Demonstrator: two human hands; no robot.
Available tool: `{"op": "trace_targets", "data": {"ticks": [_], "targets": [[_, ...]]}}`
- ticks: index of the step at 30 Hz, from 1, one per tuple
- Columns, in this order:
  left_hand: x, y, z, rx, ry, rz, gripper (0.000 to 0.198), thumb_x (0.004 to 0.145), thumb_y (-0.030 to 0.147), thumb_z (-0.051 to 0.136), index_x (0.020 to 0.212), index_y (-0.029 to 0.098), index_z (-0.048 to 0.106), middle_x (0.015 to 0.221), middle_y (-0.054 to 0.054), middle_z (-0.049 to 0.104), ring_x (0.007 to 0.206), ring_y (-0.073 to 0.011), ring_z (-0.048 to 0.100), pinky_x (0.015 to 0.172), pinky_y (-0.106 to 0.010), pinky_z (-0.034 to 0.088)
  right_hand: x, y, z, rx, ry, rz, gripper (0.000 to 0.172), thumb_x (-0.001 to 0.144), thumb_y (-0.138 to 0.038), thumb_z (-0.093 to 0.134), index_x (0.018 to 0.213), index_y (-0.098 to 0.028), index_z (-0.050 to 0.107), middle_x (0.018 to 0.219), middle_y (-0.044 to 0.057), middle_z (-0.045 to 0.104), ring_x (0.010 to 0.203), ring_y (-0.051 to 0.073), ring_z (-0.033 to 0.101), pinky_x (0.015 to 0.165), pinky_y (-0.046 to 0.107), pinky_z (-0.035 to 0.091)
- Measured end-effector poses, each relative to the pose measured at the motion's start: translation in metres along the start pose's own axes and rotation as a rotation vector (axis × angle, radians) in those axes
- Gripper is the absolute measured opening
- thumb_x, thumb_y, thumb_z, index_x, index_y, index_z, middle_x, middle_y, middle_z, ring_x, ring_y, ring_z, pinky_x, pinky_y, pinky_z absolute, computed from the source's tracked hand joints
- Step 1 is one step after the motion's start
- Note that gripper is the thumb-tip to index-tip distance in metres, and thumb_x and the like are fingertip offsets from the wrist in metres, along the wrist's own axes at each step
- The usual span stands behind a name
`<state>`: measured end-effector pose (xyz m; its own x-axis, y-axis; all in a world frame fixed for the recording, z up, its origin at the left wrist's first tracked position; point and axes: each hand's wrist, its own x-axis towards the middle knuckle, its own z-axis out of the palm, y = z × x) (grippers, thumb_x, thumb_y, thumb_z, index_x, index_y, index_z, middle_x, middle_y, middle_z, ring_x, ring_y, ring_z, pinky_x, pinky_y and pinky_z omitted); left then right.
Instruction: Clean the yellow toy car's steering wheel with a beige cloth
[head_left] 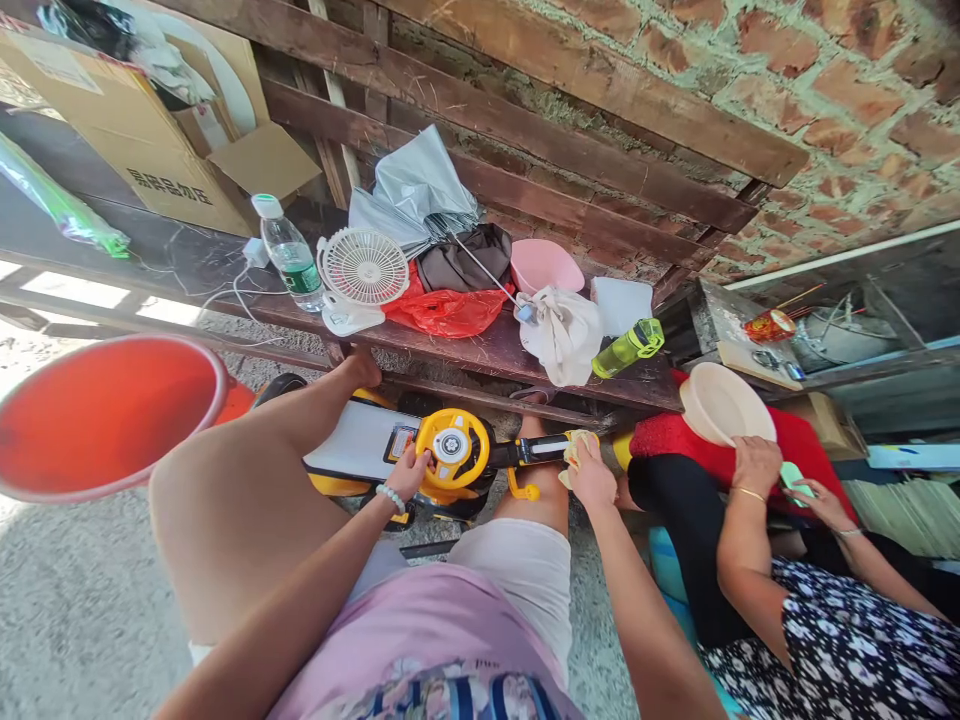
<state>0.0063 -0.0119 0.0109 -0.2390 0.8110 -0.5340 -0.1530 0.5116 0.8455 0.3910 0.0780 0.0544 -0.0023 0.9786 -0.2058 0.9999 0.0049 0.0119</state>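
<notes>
A child's ride-on toy with a yellow steering wheel (454, 450) and a white body (349, 440) stands between my legs. My left hand (409, 472) is closed on the left rim of the wheel, a beaded bracelet on its wrist. To the right, my right hand (592, 478) grips a yellow cloth (579, 448), pressed against the toy's black arm (541, 450). A yellow hooked piece (523, 487) sticks out below that arm. Part of the cloth is hidden by my fingers.
A dark wooden bench (420, 350) ahead carries a white fan (365, 267), a water bottle (292, 258), an umbrella (420, 190) and a green bottle (628, 347). A red tub (217, 390) stands left. At right a seated person holds a cream basin (724, 405) and a green object (793, 482).
</notes>
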Motion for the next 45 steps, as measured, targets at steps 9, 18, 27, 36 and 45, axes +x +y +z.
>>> {"op": "trace_targets", "data": {"ticks": [9,18,27,36,45], "targets": [[0.008,-0.014,0.0,-0.005,0.014,0.012,0.045,0.071,0.065,0.072,0.07,0.024,0.054,0.063,0.0,0.06,0.061,-0.0167,0.054,0.066,-0.031,0.046,-0.017,-0.025,0.008,0.035,-0.008,-0.198,0.078,0.087,-0.017,0.057,0.161,-0.032,0.041,0.173,0.005,0.032,0.113,0.025,0.071,0.1,0.039,0.057],[-0.003,0.003,0.003,-0.018,-0.013,-0.022,0.042,0.071,0.063,0.07,0.074,0.025,0.053,0.065,0.0,0.061,0.063,-0.0184,0.056,0.065,-0.032,0.045,0.015,0.006,0.005,0.094,-0.004,0.049,0.072,0.092,-0.024,0.054,0.162,-0.024,0.041,0.17,0.013,0.035,0.119,0.028,0.07,0.1,0.042,0.059],[-0.004,0.007,0.003,0.036,-0.018,-0.022,0.038,0.077,0.061,0.066,0.074,0.025,0.051,0.065,0.001,0.06,0.067,-0.0194,0.058,0.071,-0.034,0.049,-0.039,-0.042,0.029,0.337,0.067,-0.386,0.085,0.082,-0.01,0.059,0.162,-0.029,0.04,0.171,0.005,0.038,0.146,0.026,0.051,0.114,0.04,0.053],[-0.005,0.003,0.004,0.056,0.025,0.016,0.034,0.083,0.055,0.066,0.074,0.024,0.054,0.067,-0.001,0.063,0.068,-0.0201,0.061,0.075,-0.036,0.053,-0.013,-0.024,0.015,0.325,0.022,-0.416,0.077,0.083,-0.013,0.057,0.158,-0.031,0.048,0.17,0.002,0.038,0.145,0.024,0.053,0.118,0.038,0.049],[-0.008,0.004,0.005,0.023,0.01,-0.032,0.027,0.087,0.044,0.065,0.072,0.025,0.052,0.065,0.0,0.063,0.066,-0.0187,0.06,0.076,-0.035,0.054,0.007,0.026,0.027,0.272,0.018,-0.105,0.069,0.09,-0.029,0.05,0.159,-0.025,0.046,0.171,0.007,0.036,0.144,0.027,0.052,0.108,0.041,0.054]]}}
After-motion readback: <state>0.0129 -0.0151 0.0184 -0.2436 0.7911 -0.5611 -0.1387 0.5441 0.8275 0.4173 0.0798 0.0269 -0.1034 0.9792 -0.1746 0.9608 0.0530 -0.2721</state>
